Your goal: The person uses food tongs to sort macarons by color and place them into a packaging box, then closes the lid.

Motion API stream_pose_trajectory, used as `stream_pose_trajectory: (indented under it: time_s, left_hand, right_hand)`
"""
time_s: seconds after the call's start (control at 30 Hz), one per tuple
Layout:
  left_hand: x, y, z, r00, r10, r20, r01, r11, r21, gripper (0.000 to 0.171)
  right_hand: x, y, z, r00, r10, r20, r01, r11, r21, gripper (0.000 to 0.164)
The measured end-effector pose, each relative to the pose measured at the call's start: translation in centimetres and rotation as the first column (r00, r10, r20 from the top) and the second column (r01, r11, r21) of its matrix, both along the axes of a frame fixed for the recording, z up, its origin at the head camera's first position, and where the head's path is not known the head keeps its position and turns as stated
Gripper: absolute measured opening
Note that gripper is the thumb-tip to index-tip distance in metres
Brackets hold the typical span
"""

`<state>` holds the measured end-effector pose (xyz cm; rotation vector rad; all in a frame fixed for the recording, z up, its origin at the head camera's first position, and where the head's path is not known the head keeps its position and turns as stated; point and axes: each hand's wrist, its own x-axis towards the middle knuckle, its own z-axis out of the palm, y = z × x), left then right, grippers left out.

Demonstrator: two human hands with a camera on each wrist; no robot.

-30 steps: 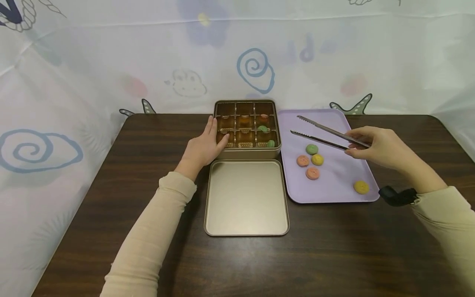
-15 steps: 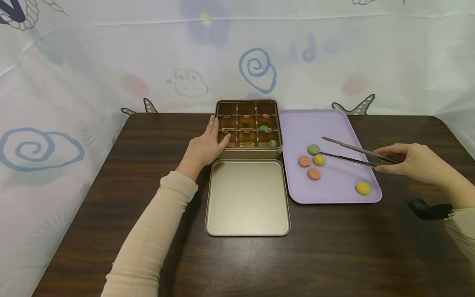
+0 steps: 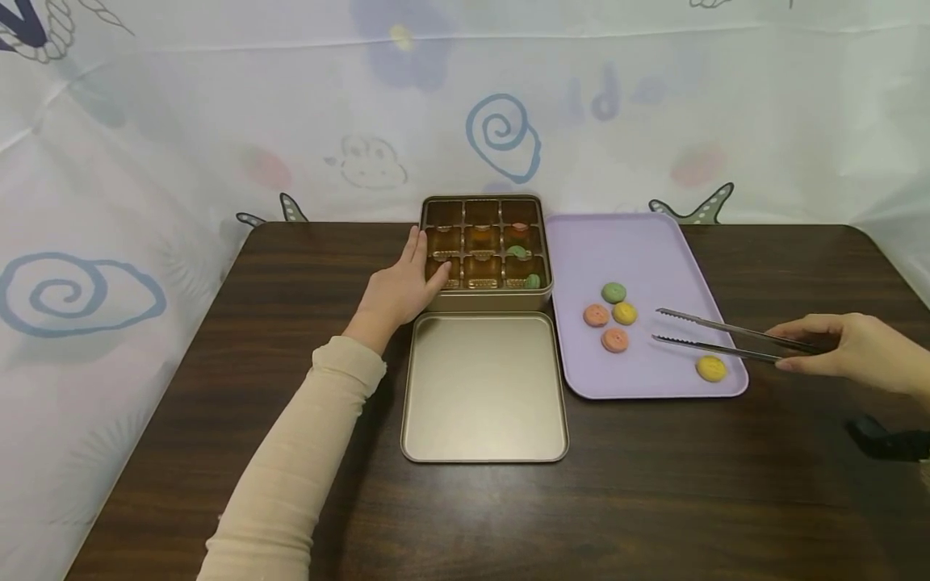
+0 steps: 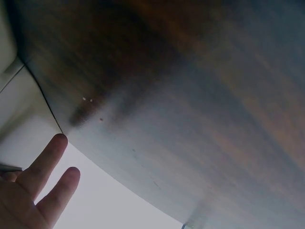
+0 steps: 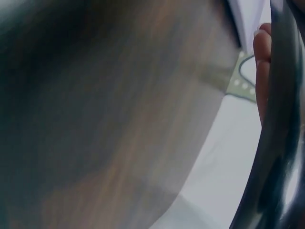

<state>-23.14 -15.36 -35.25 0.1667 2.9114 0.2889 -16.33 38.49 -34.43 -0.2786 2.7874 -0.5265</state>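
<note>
My left hand lies along the left side of a gold tin box, fingers straight and thumb over its front-left compartment. The box has a divided insert. Its right column holds a pink piece at the middle divider and green macarons. My right hand pinches metal tongs, tips apart with nothing between them, over the right part of a lilac tray. A yellow macaron lies just in front of the tongs. Left of the tips sit a green macaron, another yellow one and two pink macarons.
A flat gold lid lies in front of the box, close to the tray's left edge. Everything stands on a dark wooden table. A printed white cloth hangs behind the table's back edge.
The right hand has moved right and toward the front with the tongs, whose tips passed from above the macaron group to its right. The left hand and the macarons have stayed in place.
</note>
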Motion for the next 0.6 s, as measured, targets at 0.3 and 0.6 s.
stream_pose_trajectory:
  time_s: [0.3, 0.6]
  left_hand:
    - [0.1, 0.0, 0.0, 1.000, -0.005, 0.006, 0.005, 1.000, 0.005, 0.077]
    - [0.2, 0.0, 0.1, 1.000, -0.001, -0.003, 0.001, 1.000, 0.009, 0.076]
  right_hand:
    - [2.2, 3.5, -1.9, 0.996, -0.043, -0.082, 0.038, 0.997, -0.066, 0.049]
    - [3.9, 4.9, -2.9, 0.990, -0.057, -0.131, 0.028, 0.977, -0.210, 0.035]
